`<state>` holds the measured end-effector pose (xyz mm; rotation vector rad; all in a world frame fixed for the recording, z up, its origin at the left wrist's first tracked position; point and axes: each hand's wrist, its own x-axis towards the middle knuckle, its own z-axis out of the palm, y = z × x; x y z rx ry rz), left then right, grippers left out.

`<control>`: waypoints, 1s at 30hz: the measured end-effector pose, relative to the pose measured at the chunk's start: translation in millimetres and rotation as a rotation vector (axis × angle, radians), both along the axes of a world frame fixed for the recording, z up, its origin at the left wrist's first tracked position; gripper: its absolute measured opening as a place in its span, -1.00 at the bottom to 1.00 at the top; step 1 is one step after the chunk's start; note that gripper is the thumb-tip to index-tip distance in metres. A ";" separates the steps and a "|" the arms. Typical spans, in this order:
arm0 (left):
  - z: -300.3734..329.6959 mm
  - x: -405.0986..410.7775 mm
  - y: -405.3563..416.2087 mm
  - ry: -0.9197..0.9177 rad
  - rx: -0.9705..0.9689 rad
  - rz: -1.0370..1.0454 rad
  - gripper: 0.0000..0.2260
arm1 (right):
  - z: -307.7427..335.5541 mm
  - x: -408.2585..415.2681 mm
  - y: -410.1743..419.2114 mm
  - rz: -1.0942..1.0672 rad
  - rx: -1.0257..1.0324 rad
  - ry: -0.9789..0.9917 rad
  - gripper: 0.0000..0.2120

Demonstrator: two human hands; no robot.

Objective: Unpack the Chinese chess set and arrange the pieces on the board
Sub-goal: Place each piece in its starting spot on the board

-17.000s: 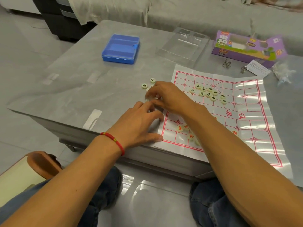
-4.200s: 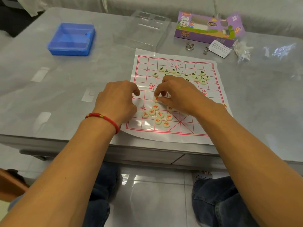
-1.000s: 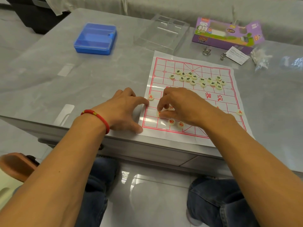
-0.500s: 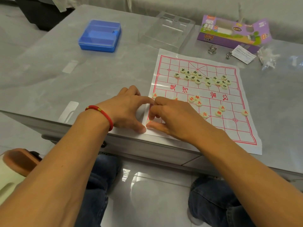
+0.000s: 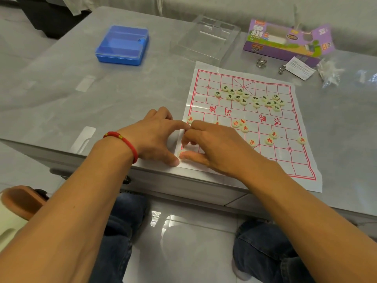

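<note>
Grey table (image 5: 102, 103) seen from above, bearing a white paper board (image 5: 285, 158) with a red grid, laid at the near right edge. Both forearms reach in from the bottom of the view and meet at the board's near left corner. Left hand (image 5: 155, 137), with a red bracelet (image 5: 126, 142) at the wrist, lies palm down just off the board's left margin, fingers loosely curled, thumb extended and pressing the margin; it grips nothing visible. Right hand (image 5: 214, 148) lies palm down over the near left squares, fingers bent toward the left hand, thumb tip touching a cream piece (image 5: 181, 153) at the corner; whether the curled fingers hold another piece cannot be told, since the hand hides the squares beneath. Red-marked pieces (image 5: 269, 140) lie scattered on the near half; black-marked pieces (image 5: 243, 101) cluster on the far half. Beyond the board: blue lidded box (image 5: 122, 45), clear plastic tray (image 5: 206, 40), purple carton (image 5: 285, 42) with print blurred, two small metal items (image 5: 261, 63) too small to identify.
</note>
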<state>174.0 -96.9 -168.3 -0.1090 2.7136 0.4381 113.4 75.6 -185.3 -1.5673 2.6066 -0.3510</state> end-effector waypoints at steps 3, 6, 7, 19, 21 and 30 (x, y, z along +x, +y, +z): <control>0.0 -0.3 -0.5 -0.007 0.000 -0.001 -0.19 | 8.2 -23.1 11.9 -0.113 -0.034 0.020 -0.80; -1.1 -0.1 -1.0 -0.001 0.005 -0.004 -0.20 | 10.2 -44.0 29.3 -0.201 -0.004 0.004 -0.83; -1.2 -0.1 -1.2 -0.001 0.007 -0.005 -0.20 | 9.8 -46.3 32.6 -0.202 0.019 -0.020 -0.81; -0.2 -1.1 0.0 -0.008 0.000 -0.001 -0.19 | 8.9 -32.8 17.1 -0.114 0.072 -0.014 -0.80; -0.6 -1.6 0.0 -0.011 -0.004 -0.001 -0.19 | 7.6 -22.2 12.7 -0.064 0.090 0.018 -0.81; -1.9 -0.3 -1.4 0.006 0.008 -0.012 -0.20 | 22.9 -40.8 38.9 -0.151 0.099 -0.129 -0.80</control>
